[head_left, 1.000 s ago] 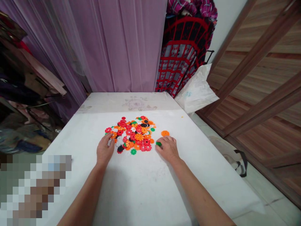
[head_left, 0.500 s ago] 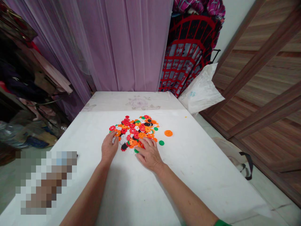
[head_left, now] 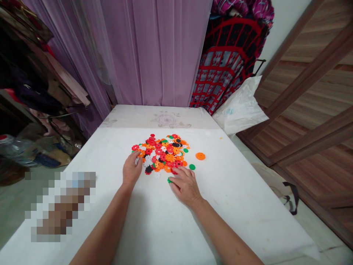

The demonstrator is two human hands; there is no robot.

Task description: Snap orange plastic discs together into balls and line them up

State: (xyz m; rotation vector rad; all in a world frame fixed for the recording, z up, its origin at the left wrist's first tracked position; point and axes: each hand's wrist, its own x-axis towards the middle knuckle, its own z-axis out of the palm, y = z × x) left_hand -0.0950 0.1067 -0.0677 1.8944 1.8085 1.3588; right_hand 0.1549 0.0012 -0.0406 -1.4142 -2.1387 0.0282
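Notched plastic discs [head_left: 164,154] heaped on white-covered table [head_left: 168,221]

The left hand [head_left: 132,169], loosely curved, is placed at their left edge; whether anything is gripped cannot be told. By the right hand [head_left: 184,184], at their near right edge, a green disc [head_left: 169,180] is pinched. Farther right, a second green disc [head_left: 192,167] and an orange disc [head_left: 200,156] are laid apart.

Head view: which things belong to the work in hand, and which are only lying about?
In the work:
- pile of coloured flower-shaped discs, left hand at its edge
- green disc at the right hand's fingertips
- separate orange disc and second green disc

Apparently only around:
- white bag
- hanging clothes
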